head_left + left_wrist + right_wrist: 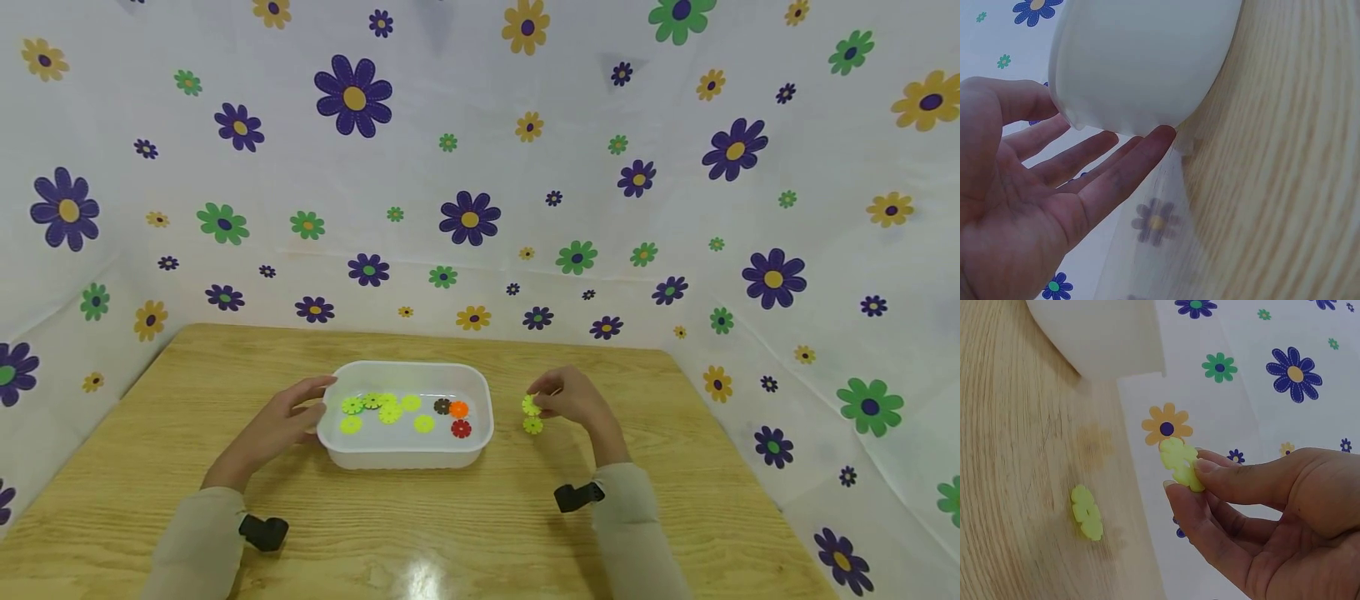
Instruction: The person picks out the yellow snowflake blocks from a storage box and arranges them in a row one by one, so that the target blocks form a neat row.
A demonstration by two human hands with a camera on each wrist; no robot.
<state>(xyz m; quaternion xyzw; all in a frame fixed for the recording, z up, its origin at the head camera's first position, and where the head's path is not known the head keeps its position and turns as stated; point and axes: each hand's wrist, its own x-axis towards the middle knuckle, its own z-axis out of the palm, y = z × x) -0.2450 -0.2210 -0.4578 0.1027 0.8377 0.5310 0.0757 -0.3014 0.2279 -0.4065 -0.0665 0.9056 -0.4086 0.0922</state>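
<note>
A white plastic tub [405, 459] stands on the table with several notched plastic discs in it, mostly yellow [424, 423], plus an orange one [458, 409], a red one [461, 428] and dark ones. My left hand [281, 425] is at the tub's left end; in the left wrist view its extended fingers [1125, 169] touch the tub's wall. To the right of the tub, my right hand [573, 400] pinches a yellow notched disc [1180, 464] between thumb and fingers, above the table. Just below it a second yellow disc [1087, 512] lies flat on the wood.
The wooden table [420, 533] reaches back to a white cloth [420, 167] printed with flowers, which also hangs along both sides. A black wrist camera [264, 532] sits on the left sleeve and another [579, 497] on the right.
</note>
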